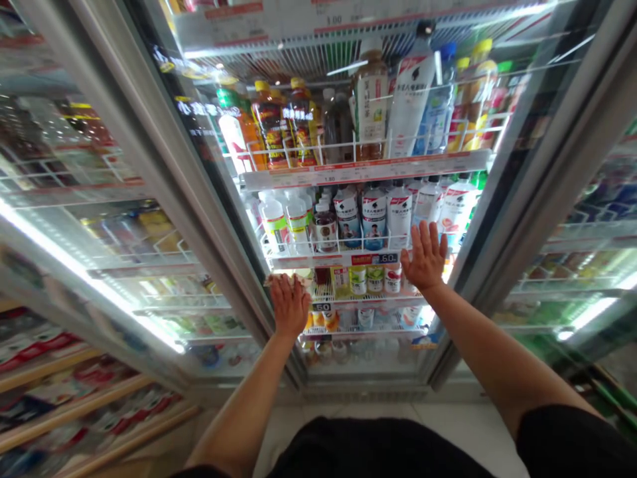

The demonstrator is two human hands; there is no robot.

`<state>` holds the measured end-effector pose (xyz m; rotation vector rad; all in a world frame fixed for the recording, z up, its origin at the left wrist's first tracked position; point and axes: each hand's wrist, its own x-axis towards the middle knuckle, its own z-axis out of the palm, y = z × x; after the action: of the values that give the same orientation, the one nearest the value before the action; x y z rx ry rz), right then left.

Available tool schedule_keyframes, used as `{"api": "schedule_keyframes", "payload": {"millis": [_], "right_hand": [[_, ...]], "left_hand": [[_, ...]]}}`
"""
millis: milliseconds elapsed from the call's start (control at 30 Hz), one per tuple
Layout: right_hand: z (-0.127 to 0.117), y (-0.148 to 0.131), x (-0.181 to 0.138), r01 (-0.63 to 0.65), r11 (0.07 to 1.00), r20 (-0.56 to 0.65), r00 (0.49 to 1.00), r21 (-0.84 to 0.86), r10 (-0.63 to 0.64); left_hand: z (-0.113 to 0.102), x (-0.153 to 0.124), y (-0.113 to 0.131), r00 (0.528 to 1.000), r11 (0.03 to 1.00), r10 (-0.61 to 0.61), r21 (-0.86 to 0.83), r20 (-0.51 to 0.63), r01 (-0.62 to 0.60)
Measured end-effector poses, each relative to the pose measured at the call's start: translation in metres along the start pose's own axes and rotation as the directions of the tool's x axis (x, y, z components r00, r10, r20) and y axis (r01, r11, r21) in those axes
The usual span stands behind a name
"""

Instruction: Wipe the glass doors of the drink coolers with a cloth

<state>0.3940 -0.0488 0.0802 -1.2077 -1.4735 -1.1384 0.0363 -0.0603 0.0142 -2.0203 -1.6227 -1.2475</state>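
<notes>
Left hand covers cloth at glass door, pinch or flat press unclear; right hand spread rightward of it, bottles beyond.

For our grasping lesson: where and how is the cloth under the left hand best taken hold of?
The cloth is probably best pinched by its upper edge, coming from above: that crumpled rim shows beyond the left hand, which covers much below.
</notes>
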Motion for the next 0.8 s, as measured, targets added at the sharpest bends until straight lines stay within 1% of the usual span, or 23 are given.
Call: {"api": "schedule_keyframes", "payload": {"millis": [33, 100, 167, 200, 233, 267, 300, 367, 433, 467, 500, 533, 567, 600, 667, 733, 767, 800], "right_hand": [[-0.001, 0.0, 0.001, 0.017, 1.0, -0.019, 1.0, -0.003, -0.017], [-0.002, 0.0, 0.002, 0.04, 0.999, -0.048, 0.998, -0.003, -0.04], [-0.002, 0.0, 0.003, 0.04, 0.999, -0.054, 0.998, 0.004, -0.04], [-0.002, 0.0, 0.002, 0.035, 0.999, -0.051, 0.998, 0.009, -0.035], [-0.002, 0.0, 0.002, 0.028, 1.0, -0.04, 0.999, 0.013, -0.027], [-0.001, 0.0, 0.001, 0.017, 1.0, -0.024, 1.0, 0.015, -0.017], [0.0, 0.001, 0.0, 0.005, 1.0, -0.007, 1.0, 0.015, -0.005], [0.001, 0.001, -0.001, -0.012, 1.0, 0.014, 1.0, 0.014, 0.012], [0.002, 0.001, -0.002, -0.008, 1.0, 0.003, 1.0, 0.015, 0.008], [0.002, 0.001, -0.002, -0.006, 1.0, -0.005, 1.0, 0.014, 0.006], [0.002, 0.0, -0.002, -0.005, 1.0, -0.008, 1.0, 0.014, 0.005], [0.002, 0.0, -0.002, -0.009, 1.0, -0.006, 1.0, 0.017, 0.009], [0.002, 0.0, -0.002, -0.017, 1.0, 0.001, 1.0, 0.023, 0.017], [0.002, -0.001, -0.002, -0.024, 0.999, 0.007, 1.0, 0.03, 0.024], [0.002, -0.001, -0.002, -0.023, 0.999, 0.002, 1.0, 0.04, 0.022], [0.002, 0.0, -0.002, -0.005, 0.999, -0.014, 1.0, 0.032, 0.005], [0.002, 0.0, -0.002, 0.005, 1.0, -0.021, 1.0, 0.026, -0.004], [0.002, 0.0, -0.002, 0.01, 1.0, -0.024, 1.0, 0.024, -0.009]], "left_hand": [[-0.002, 0.004, -0.004, 1.0, 1.0, 0.005, 0.004, -0.001, -0.005], [-0.014, 0.029, -0.015, 0.999, 1.0, 0.017, 0.021, -0.04, -0.016], [-0.027, 0.057, -0.026, 0.99, 0.997, 0.06, 0.047, -0.129, -0.054], [-0.03, 0.065, -0.03, 0.982, 0.995, 0.085, 0.064, -0.169, -0.075], [-0.03, 0.065, -0.033, 0.975, 0.992, 0.109, 0.086, -0.194, -0.094], [-0.026, 0.058, -0.034, 0.971, 0.988, 0.129, 0.11, -0.201, -0.108], [-0.02, 0.043, -0.033, 0.971, 0.984, 0.142, 0.132, -0.191, -0.118], [-0.001, -0.002, -0.028, 0.974, 0.975, 0.172, 0.164, -0.147, -0.148], [0.016, -0.048, -0.021, 0.967, 0.965, 0.227, 0.158, -0.112, -0.208], [0.023, -0.064, -0.02, 0.961, 0.957, 0.262, 0.152, -0.095, -0.246], [0.026, -0.071, -0.02, 0.955, 0.952, 0.283, 0.15, -0.086, -0.268], [0.026, -0.07, -0.021, 0.952, 0.948, 0.295, 0.149, -0.086, -0.281], [0.023, -0.06, -0.023, 0.95, 0.948, 0.298, 0.149, -0.094, -0.283], [0.018, -0.044, -0.026, 0.95, 0.949, 0.294, 0.149, -0.107, -0.277], [0.005, 0.001, -0.029, 0.949, 0.955, 0.28, 0.147, -0.145, -0.259], [-0.005, 0.042, -0.026, 0.944, 0.954, 0.286, 0.141, -0.163, -0.265], [-0.007, 0.054, -0.021, 0.941, 0.95, 0.299, 0.139, -0.16, -0.278], [-0.006, 0.06, -0.013, 0.935, 0.944, 0.32, 0.135, -0.15, -0.301]]}}
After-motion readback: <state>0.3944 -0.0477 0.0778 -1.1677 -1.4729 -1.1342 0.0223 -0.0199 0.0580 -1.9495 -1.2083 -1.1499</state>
